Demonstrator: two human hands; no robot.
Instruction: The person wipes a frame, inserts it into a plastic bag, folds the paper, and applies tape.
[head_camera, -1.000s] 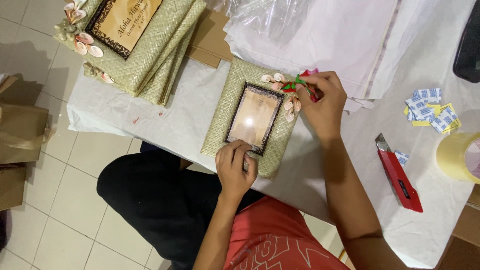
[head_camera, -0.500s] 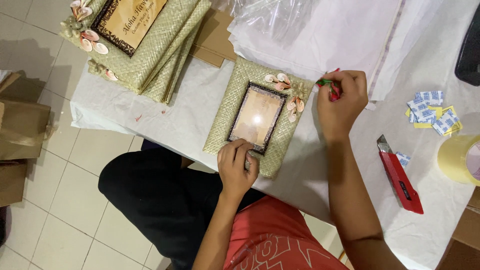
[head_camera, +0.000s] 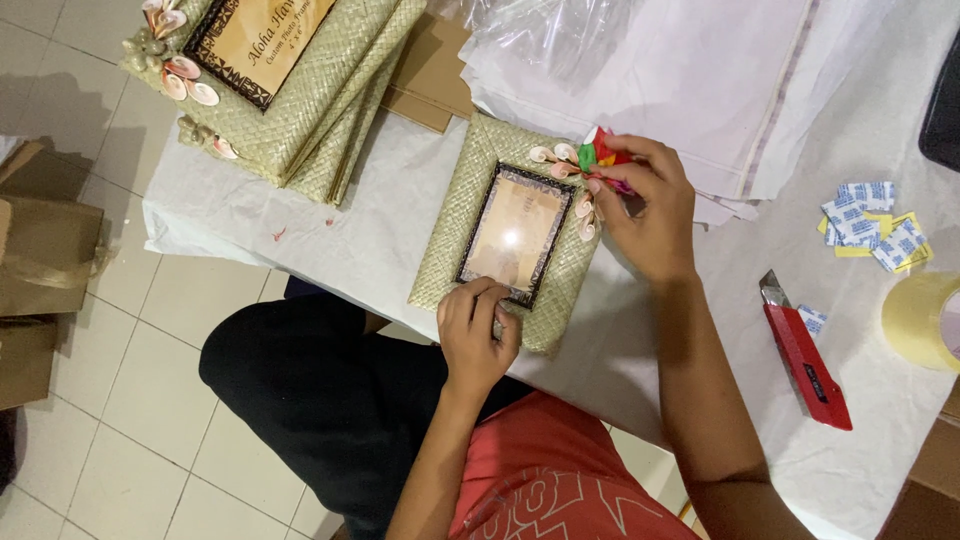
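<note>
Two hands at work: both on one woven picture frame (head_camera: 470, 215) lying flat at the middle of the frame, on the white-covered counter (head_camera: 350, 230)
Left hand (head_camera: 477, 338): fingers curled and pressed down on the frame's lower edge, near its lower right corner, pinning it to the counter
Right hand (head_camera: 645, 205): fingers pinched together on a small red and green ornament (head_camera: 596, 152) at the frame's upper right corner, just beside the shell decorations (head_camera: 570, 180); whether the ornament already touches the weave I cannot tell
Frame position: tilted, its lower corner close to the counter's near edge, above the person's lap
Risk, slipping: only one corner is pinned, so a sideways push from the right hand could turn the frame, and it might slide toward the edge
Risk, shells: the pinching fingers sit right against the pink-and-white shells; a knock could crack one or loosen it from the weave
Risk, placement: the ornament is small and mostly hidden by the fingers, so it may well land crooked or overlap a shell
Risk, glass: the pane (head_camera: 512, 232) lies between both hands; heavy pressure from the left hand near the inner border could smudge or stress it
Nearby hazard: a red utility knife (head_camera: 808, 352) lies at right, near the right forearm; an elbow swing could catch it, though I cannot tell if the blade is out
Other things: stack of finished frames (head_camera: 290, 80) at upper left, tape roll (head_camera: 918, 320) at the right edge, small blue-and-white packets (head_camera: 872, 225) at upper right, all well apart from the hands
</note>
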